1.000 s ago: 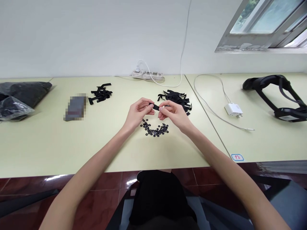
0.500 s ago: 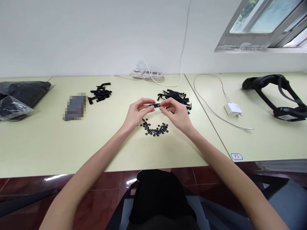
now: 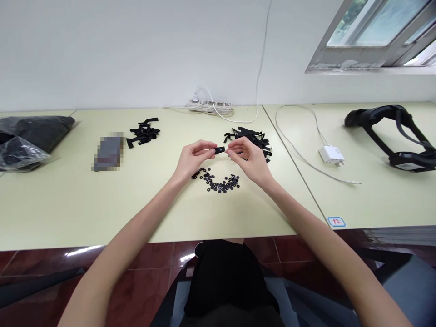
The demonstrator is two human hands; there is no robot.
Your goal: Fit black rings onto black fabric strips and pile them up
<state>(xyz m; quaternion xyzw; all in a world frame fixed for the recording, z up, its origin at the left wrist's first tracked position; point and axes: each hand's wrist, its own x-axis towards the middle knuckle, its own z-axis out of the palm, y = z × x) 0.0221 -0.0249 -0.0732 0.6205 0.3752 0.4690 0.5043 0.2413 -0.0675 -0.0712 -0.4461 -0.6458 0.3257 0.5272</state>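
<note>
My left hand [image 3: 194, 158] pinches one end of a short black fabric strip [image 3: 220, 150], which bears a small pale mark, above the table. Just right of the strip's free end is my right hand [image 3: 250, 156], thumb and forefinger drawn together at the tips; whether anything small sits between them cannot be made out. Below both hands lie many small black ring-shaped discs [image 3: 221, 186], scattered in a curve. Behind my right hand is a heap of black strips [image 3: 250, 136], partly hidden by it. Another pile of black strips [image 3: 145, 132] rests farther left.
On the pale table [image 3: 85, 204] are a dark bag with clear plastic [image 3: 37, 136] and a blurred-out dark object [image 3: 108, 152] at left. A power strip [image 3: 211, 106] is by the wall. A white charger [image 3: 331, 155] with cable and a black headset [image 3: 402, 156] lie right.
My right fingertips have come off the strip's right end and moved slightly away. The strip stays in my left hand, with more of its surface showing.
</note>
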